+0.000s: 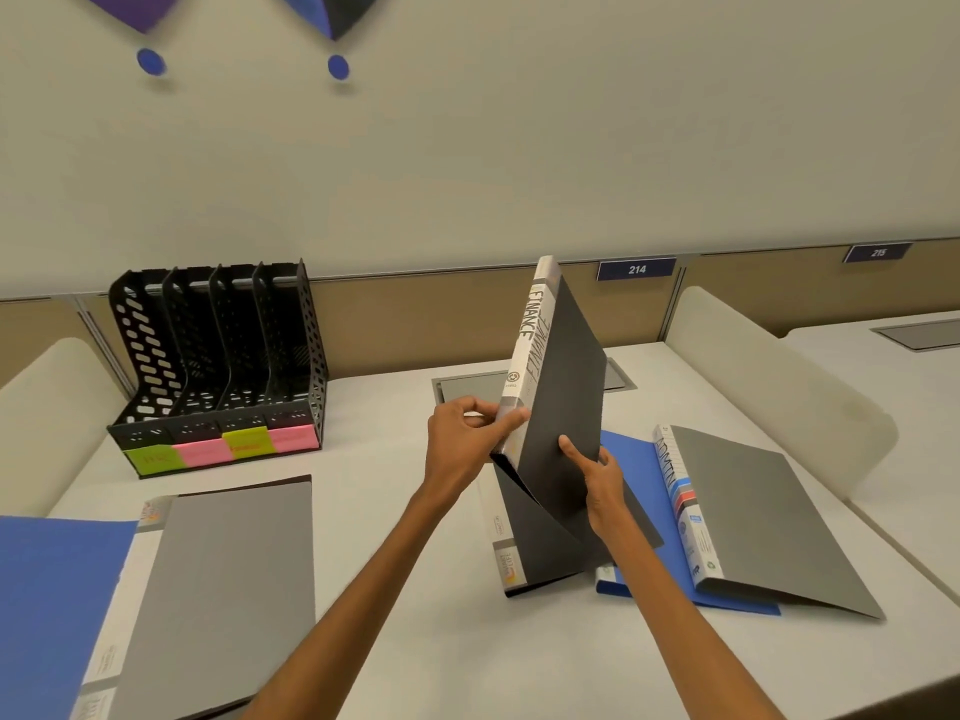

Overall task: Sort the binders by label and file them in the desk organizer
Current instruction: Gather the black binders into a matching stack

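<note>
Head view: both hands hold the FINANCE binder (563, 387) upright above the middle of the white desk (410, 532), spine toward the camera and leaning a little to the right. The left hand (467, 439) grips the lower part of the white spine, fingers curled round it. The right hand (602, 491) holds the lower edge of the dark cover, with its index finger laid straight on the cover and the other fingers tucked behind (the word FINANCE shows twice, on the white strip and on the grey band beside it; I cannot tell whether that is one binder or two pressed together).

Under the raised binder a dark binder (545, 558) lies flat on the desk, its front cover curling upward. To its right lies a blue binder (636, 459), and on top of that the grey ADMIN binder (753, 517).

The black desk organizer (218, 356) stands at the back left against the partition, well apart from the hands. It has four upright slots, and green and pink sticky notes (202, 452) run along its front. At the near left a grey binder (228, 589) lies on another blue folder (52, 589). A plate reading 214 (636, 269) sits on the partition behind.
</note>
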`<state>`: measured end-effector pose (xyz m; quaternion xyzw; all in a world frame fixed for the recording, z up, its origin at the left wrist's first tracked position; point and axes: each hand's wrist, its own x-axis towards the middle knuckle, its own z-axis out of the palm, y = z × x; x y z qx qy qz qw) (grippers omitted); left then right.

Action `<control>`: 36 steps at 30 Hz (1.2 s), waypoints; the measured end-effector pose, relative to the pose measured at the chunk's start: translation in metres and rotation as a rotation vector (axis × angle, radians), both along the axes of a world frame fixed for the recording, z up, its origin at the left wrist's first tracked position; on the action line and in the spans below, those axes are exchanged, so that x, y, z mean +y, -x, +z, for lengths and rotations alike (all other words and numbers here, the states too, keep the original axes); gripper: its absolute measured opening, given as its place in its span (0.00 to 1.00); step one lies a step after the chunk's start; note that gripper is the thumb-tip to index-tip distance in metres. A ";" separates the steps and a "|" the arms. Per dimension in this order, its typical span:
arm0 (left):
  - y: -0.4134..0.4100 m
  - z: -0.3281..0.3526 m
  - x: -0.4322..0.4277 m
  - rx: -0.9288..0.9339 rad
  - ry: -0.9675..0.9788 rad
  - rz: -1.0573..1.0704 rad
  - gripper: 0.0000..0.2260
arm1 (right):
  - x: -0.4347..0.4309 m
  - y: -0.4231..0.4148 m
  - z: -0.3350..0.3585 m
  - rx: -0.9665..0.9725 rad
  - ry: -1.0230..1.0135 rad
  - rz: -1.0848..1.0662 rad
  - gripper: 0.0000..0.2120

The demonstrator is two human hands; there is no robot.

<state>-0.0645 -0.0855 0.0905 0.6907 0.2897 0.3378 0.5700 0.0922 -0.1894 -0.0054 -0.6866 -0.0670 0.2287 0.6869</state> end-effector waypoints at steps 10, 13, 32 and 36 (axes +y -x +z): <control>-0.001 0.007 -0.003 -0.097 0.151 -0.096 0.07 | -0.006 0.008 -0.003 0.045 -0.088 0.069 0.28; -0.001 0.008 -0.007 -0.109 0.163 -0.133 0.06 | -0.007 0.010 -0.003 0.049 -0.090 0.091 0.26; 0.043 -0.005 0.020 -0.024 0.292 -0.081 0.17 | 0.012 0.009 -0.020 -0.059 -0.007 0.108 0.40; 0.079 -0.021 0.041 0.015 0.354 -0.122 0.15 | 0.026 0.021 -0.025 -0.080 0.047 0.134 0.46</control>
